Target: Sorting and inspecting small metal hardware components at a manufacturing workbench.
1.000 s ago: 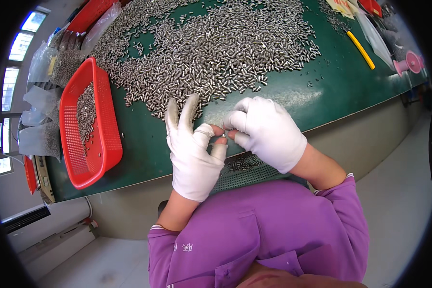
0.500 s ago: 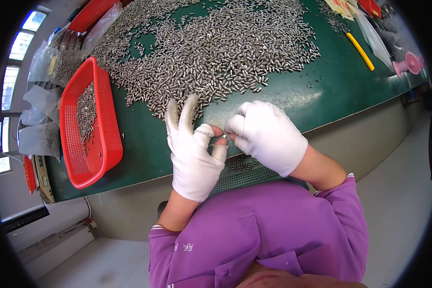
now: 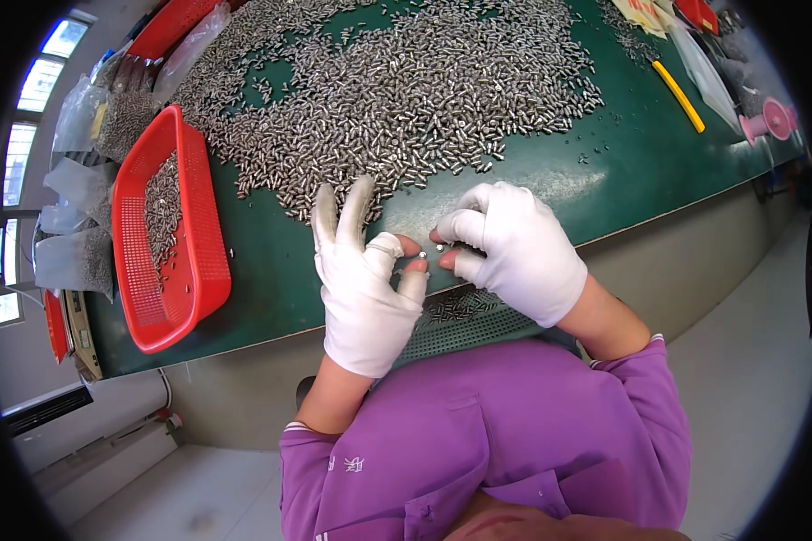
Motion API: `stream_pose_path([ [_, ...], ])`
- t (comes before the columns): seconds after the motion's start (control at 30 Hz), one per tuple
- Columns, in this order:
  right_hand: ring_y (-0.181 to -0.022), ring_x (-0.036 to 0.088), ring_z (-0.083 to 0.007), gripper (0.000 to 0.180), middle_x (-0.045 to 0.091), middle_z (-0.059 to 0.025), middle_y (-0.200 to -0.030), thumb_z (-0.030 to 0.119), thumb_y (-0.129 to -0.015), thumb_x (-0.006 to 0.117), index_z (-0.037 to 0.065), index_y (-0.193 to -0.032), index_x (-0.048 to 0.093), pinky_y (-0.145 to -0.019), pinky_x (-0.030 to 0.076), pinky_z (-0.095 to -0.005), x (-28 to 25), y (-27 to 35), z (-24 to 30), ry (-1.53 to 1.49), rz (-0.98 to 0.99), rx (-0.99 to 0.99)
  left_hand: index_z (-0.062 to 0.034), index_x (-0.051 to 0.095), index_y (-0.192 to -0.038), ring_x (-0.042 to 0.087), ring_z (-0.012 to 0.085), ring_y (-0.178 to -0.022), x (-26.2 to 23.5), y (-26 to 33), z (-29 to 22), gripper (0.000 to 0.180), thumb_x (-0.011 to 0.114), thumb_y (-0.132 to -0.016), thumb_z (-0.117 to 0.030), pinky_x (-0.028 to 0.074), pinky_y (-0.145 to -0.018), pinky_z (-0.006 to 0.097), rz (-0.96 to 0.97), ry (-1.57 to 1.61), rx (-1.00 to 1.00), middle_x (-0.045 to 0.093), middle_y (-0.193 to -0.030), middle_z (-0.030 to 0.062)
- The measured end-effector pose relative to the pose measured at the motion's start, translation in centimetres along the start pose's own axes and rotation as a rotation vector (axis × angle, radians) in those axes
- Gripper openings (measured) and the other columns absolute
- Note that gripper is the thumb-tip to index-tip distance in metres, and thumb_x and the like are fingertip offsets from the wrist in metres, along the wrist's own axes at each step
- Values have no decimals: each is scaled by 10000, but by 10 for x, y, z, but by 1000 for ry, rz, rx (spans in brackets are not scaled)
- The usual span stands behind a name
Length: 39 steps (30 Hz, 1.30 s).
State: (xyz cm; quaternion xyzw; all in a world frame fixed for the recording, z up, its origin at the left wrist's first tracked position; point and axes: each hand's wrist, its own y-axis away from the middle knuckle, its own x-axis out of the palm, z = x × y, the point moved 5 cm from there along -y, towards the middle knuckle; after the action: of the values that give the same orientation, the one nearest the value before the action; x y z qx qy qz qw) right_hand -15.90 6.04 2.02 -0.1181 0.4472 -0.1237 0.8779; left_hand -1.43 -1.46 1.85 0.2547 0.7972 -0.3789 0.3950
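Note:
My left hand, in a white glove with bare thumb and index tips, pinches a small silvery metal piece; its other fingers stretch toward the heap. Facing it, my right hand, gloved the same way, has a second small metal piece between thumb and index tips. A narrow gap separates the two pieces. Just beyond my hands, a wide heap of small metal cylinders with rounded ends spreads over the green tabletop. Too small to make out is the finer shape of the held pieces.
A red plastic basket with more metal cylinders stands on the left. Behind it are clear bags of small parts. A yellow-handled tool and a pink spool lie at right. A green perforated tray sits below the table edge.
My right hand has drawn slightly away to the right, and its fingertips have parted a little, showing the second metal piece. My left hand has stayed in place.

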Motion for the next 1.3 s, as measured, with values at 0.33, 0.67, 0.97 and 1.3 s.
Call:
stream_pose_path([
  [0.33, -844, 643, -305, 132, 671, -69, -903, 246, -793, 769, 136, -863, 752, -731, 524, -432, -16, 5, -17, -293, 262, -106, -89, 689, -740, 402, 531, -1372, -7, 1, -7, 196, 835, -609, -77, 390, -1097, 591, 204, 217, 138, 559, -1410, 174],
  [0.67, -844, 629, -267, 113, 645, -27, -878, 173, -775, 756, 170, -883, 721, -751, 525, -404, -17, -27, -25, 449, -192, 23, -108, 668, -864, 592, 326, -1035, 1, -38, -2, 225, 794, -681, -79, 476, -884, 459, -180, -147, 42, 632, -1029, 77],
  [0.97, -855, 617, -279, 60, 589, -58, -879, 149, -819, 635, 143, -870, 665, -747, 519, -396, -11, -16, -13, 277, 18, -74, -84, 683, -798, 611, 346, -914, 6, -49, -16, 137, 772, -700, -115, 507, -774, 465, -107, -246, 96, 649, -925, 114],
  [1.3, -844, 635, -288, 113, 614, -56, -873, 117, -777, 685, 147, -886, 689, -730, 535, -418, -8, -6, -14, 70, 9, -96, -87, 689, -860, 621, 320, -862, 8, -13, -9, 97, 750, -792, -56, 511, -760, 426, 134, 141, -63, 656, -926, 99],
])
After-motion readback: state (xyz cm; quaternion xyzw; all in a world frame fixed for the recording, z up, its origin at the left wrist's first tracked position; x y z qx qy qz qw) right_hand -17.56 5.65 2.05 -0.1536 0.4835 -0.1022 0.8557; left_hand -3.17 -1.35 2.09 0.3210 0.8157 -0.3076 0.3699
